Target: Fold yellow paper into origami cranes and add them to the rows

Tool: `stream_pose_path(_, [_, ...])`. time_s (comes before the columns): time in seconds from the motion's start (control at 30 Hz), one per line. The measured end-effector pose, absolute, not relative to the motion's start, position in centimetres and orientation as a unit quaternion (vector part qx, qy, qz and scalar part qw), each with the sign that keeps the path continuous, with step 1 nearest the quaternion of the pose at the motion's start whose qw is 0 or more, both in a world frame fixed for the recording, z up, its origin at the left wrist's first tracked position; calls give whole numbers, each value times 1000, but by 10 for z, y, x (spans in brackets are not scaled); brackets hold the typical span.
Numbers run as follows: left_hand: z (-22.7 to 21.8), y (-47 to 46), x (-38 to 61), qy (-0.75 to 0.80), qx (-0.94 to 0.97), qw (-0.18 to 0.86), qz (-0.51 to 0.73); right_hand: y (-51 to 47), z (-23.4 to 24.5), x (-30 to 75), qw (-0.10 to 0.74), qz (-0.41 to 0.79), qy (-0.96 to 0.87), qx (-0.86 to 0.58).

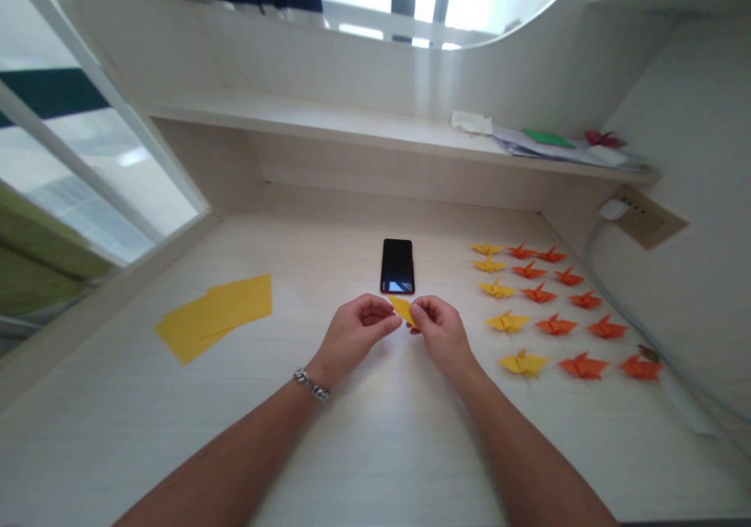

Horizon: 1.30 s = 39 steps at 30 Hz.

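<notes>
My left hand (pixel 357 330) and my right hand (pixel 441 330) meet above the middle of the pale wooden desk (pixel 375 433). Both pinch a small folded piece of yellow paper (pixel 402 308) between their fingertips. A metal bracelet (pixel 310 385) sits on my left wrist. Just beyond the hands a black phone (pixel 397 265) lies flat with its screen dark.
Loose yellow paper sheets (pixel 217 314) lie at the left. Rows of folded paper cranes, yellow (pixel 508 322) and orange (pixel 555 325), fill the right side. A wall socket with a cable (pixel 639 216) is at the right. A shelf (pixel 352 124) above holds papers (pixel 545 145).
</notes>
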State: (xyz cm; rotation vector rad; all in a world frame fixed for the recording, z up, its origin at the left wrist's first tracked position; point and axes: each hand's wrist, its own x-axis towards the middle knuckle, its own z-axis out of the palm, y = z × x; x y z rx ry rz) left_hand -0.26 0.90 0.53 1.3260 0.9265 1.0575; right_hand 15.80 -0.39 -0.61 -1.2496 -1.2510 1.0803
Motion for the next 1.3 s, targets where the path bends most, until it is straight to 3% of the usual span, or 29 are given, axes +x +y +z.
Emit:
stream_pose_path(0.5, [0, 9, -2, 437, 566, 504, 484, -15, 2, 143, 576, 380, -503, -520])
stream_pose_path(1.3, [6, 4, -1, 457, 624, 436, 460, -14, -2, 143, 574, 321, -514, -551])
